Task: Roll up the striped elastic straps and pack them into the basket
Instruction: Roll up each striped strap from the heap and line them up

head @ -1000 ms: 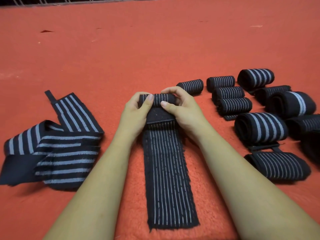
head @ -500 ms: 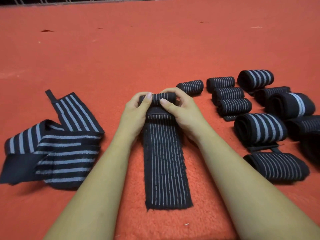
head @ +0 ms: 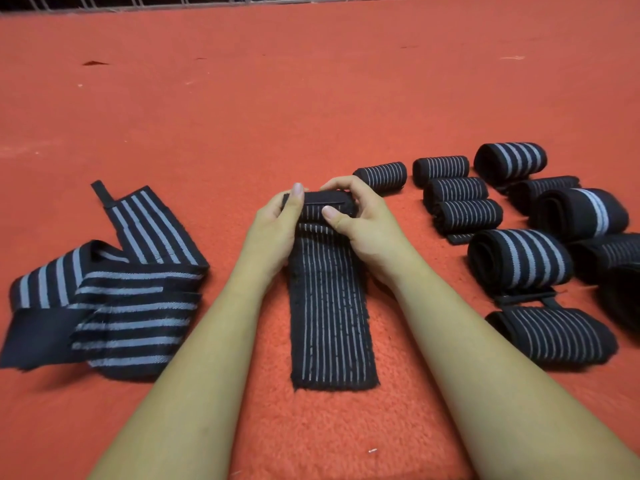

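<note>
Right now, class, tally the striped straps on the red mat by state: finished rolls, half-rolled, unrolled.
Finished rolls: 10
Half-rolled strap, gripped by left hand and right hand: 1
Unrolled heap: 1
Total: 12, not counting a dark shape at the right edge

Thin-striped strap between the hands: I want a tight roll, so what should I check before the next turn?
1. Left hand grip on the roll: ok, thumb on top.
2. Right hand grip on the roll: ok, thumb pressing its front.
3. Tail lies flat and straight on the carpet: ok.
4. Roll ends even: cannot tell, hands cover them.
5. Basket within reach: cannot tell, not in view.
</note>
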The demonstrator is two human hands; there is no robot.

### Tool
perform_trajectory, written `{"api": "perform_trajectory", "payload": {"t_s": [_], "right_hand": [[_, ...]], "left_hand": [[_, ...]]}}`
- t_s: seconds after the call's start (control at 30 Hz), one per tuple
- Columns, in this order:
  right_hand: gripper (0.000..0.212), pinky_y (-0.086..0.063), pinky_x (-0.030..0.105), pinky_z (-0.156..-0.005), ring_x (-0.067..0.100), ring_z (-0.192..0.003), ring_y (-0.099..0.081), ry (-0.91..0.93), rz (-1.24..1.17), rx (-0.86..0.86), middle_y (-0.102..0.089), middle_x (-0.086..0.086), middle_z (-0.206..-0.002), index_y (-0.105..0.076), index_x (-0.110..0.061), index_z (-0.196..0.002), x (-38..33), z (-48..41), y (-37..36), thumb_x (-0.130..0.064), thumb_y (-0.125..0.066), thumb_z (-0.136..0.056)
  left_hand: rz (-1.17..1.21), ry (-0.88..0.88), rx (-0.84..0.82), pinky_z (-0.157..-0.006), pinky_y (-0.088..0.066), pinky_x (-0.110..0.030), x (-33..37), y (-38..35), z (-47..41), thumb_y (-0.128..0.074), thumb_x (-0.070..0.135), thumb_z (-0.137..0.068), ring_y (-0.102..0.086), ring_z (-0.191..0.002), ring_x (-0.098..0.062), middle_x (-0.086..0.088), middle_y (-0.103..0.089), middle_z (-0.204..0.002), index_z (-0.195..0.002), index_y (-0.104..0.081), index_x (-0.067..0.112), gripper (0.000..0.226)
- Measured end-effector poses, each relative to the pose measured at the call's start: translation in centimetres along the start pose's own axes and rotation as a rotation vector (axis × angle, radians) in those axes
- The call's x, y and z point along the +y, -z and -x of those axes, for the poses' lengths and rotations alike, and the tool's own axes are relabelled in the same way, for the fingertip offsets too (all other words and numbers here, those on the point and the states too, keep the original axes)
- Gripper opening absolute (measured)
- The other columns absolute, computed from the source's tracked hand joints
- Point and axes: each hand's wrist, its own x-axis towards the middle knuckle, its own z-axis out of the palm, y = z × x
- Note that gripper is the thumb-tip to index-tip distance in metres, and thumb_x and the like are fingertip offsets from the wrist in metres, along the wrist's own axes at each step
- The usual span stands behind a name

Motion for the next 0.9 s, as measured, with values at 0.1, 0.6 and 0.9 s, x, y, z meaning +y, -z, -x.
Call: {"api": "perform_trajectory", "payload": {"t_s": [0.1,0.6,0.9], "right_hand": [[0.024,-0.051,0.042,-0.09,0.016,-0.092,-0.06,-0.009,-0.018,0.0,-0.065,0.002,-0.099,-0.062,-0.023,-0.105,-0.11,0.05,0.04,-0.013,-0.066,-0.084],[0.02,-0.045,0.024,-0.072,0.012,-0.08,-0.053,-0.05,-0.098,0.067,-0.056,0.003,-0.088,-0.055,-0.014,-0.101,-0.65,0.26,-0.19,-0.021,-0.062,-0.084],[0.027,-0.053,0.033,-0.089,0.013,-0.092,-0.065,-0.175,-0.038,0.117,-0.069,0.008,-0.103,-0.06,-0.006,-0.114,-0.47,0.15,-0.59,-0.029,-0.061,-0.099]], "left_hand": [[0.055,-0.018,0.006,-0.091,-0.05,-0.034,-0.18,0.21,-0.04,-0.054,0.036,-0.102,-0.065,-0.093,-0.011,-0.005,-0.072,-0.104,-0.113,-0.068,0.01,0.031],[-0.072,-0.142,-0.05,-0.097,-0.044,-0.023,-0.41,0.14,-0.06,-0.051,0.036,-0.101,-0.058,-0.108,-0.002,0.01,-0.064,-0.12,-0.127,-0.061,0.025,0.03],[0.115,-0.145,-0.112,-0.085,-0.049,-0.038,-0.67,0.51,-0.09,-0.06,0.02,-0.087,-0.058,-0.093,-0.018,-0.006,-0.064,-0.104,-0.113,-0.061,0.027,0.026]]}}
